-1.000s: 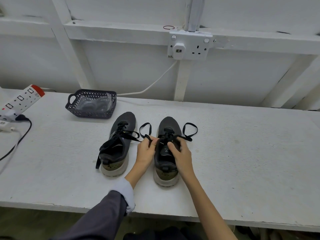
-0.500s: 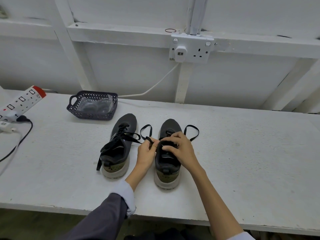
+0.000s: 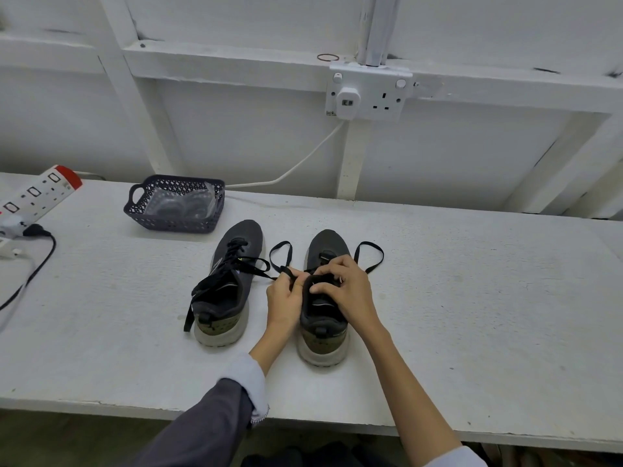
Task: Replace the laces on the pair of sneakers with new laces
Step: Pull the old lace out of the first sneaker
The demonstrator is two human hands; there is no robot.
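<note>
Both forearms come in over the counter's [image 3: 472, 315] near edge; left arm in a grey sleeve, pale cuff pushed back; right forearm bare; left hand [image 3: 286, 296] pinches a black lace [image 3: 286, 271]; right hand [image 3: 349, 288], fingers curled, thumb at the opening, grips the sneaker [image 3: 324, 335] by its top; hands nearly touching.

Bright, soft, even light from above on the table [image 3: 472, 315]. Faint shadows sit just under the grip, left hand [image 3: 286, 298] and right hand [image 3: 350, 291] on the lace [image 3: 286, 271]. Sharp at the grip; far out, wall beams [image 3: 236, 62] bow.
</note>
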